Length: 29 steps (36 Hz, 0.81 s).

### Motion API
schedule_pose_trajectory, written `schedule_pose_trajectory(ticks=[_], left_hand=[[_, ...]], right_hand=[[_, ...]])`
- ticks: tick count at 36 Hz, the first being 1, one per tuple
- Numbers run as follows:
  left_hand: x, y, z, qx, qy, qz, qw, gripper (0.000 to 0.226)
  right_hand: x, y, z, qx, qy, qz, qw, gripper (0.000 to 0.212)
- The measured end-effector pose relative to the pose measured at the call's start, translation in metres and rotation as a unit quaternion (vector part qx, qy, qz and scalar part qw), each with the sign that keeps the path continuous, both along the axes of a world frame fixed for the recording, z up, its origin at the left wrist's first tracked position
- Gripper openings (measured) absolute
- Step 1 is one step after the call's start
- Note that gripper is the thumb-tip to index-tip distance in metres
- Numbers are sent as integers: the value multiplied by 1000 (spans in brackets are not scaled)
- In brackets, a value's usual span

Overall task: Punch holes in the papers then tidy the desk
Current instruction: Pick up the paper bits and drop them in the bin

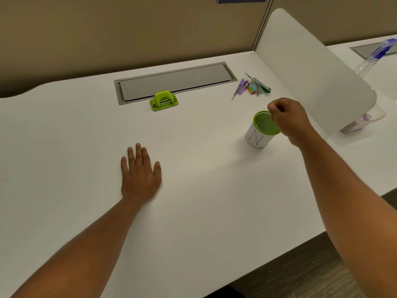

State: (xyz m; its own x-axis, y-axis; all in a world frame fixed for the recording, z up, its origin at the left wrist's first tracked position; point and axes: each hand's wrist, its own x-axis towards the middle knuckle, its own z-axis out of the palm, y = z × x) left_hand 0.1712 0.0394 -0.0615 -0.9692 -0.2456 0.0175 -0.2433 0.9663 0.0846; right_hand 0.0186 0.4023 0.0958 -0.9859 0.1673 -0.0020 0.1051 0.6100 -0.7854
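A green hole punch (164, 102) stands on the white desk (193, 211) in front of the grey cable hatch. To the right stands a green mesh pen cup (261, 131) wrapped in white paper with a blue mark. My right hand (287, 119) hovers over the cup's far right rim with curled fingers that seem to pinch the rim. My left hand (139, 173) lies flat on the desk, palm down and fingers straight, holding nothing. No loose paper sheets are in view.
A small pile of pens, purple scissors and an eraser (251, 87) lies behind the cup. A white divider panel (311, 67) rises at the right. Beyond it stand a clear bottle with a blue label (378, 52) and a white object (363, 121). A beige partition wall backs the desk.
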Motion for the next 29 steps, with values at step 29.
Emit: schedule_pose_trajectory(ticks=[29], left_hand=[[1, 0, -2, -5, 28, -6, 1000, 70]], right_hand=[[-8, 7, -16, 321, -13, 60, 945, 32]])
